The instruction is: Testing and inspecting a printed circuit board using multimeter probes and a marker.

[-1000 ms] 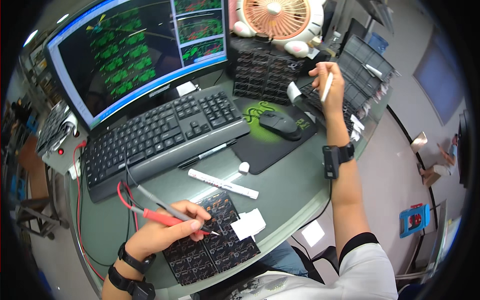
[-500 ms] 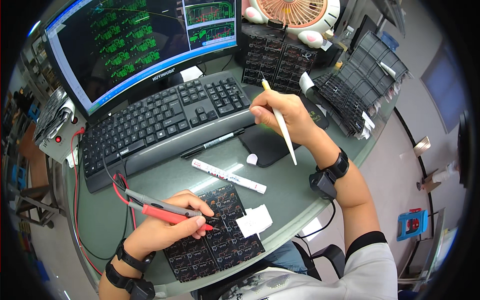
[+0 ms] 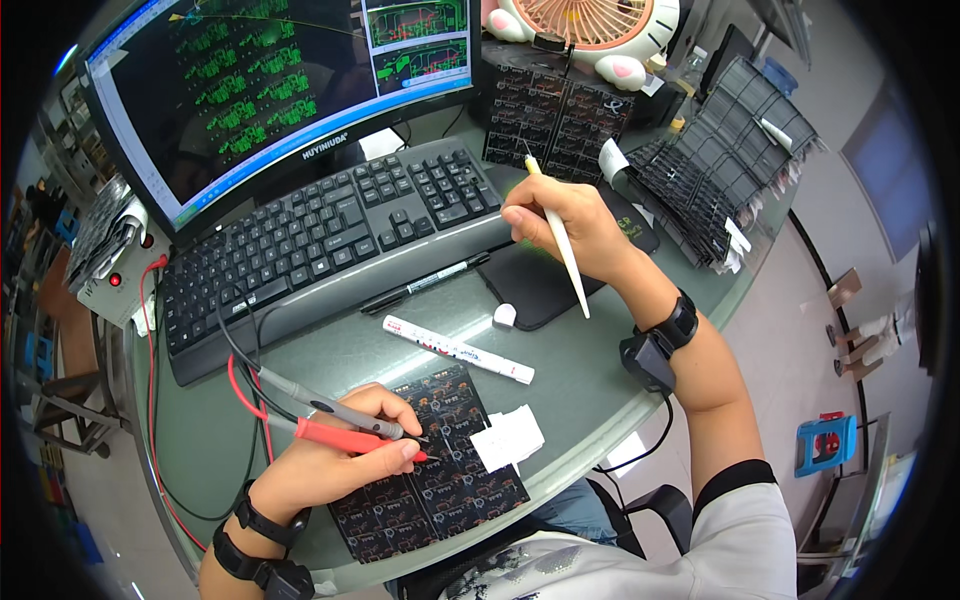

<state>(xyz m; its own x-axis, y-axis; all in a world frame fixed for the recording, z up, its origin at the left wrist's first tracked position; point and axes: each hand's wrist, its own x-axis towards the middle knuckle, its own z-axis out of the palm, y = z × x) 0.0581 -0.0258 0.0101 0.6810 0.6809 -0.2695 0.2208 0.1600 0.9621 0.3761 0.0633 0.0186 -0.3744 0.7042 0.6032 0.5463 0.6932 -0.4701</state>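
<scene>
The left hand point(image 3: 335, 455) pinches red and grey probes point(image 3: 345, 425), tips just right on the dark circuit board point(image 3: 430, 470); the right hand point(image 3: 560, 225), well apart, pinches a white pen point(image 3: 560, 240).

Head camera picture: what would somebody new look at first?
Probably the big monitor at the top left, glowing with green patterns above a black keyboard. Next, the left hand near the bottom, pressing a red probe and a grey probe onto a dark circuit board. The right hand holds a white pen over the mouse pad.
</scene>
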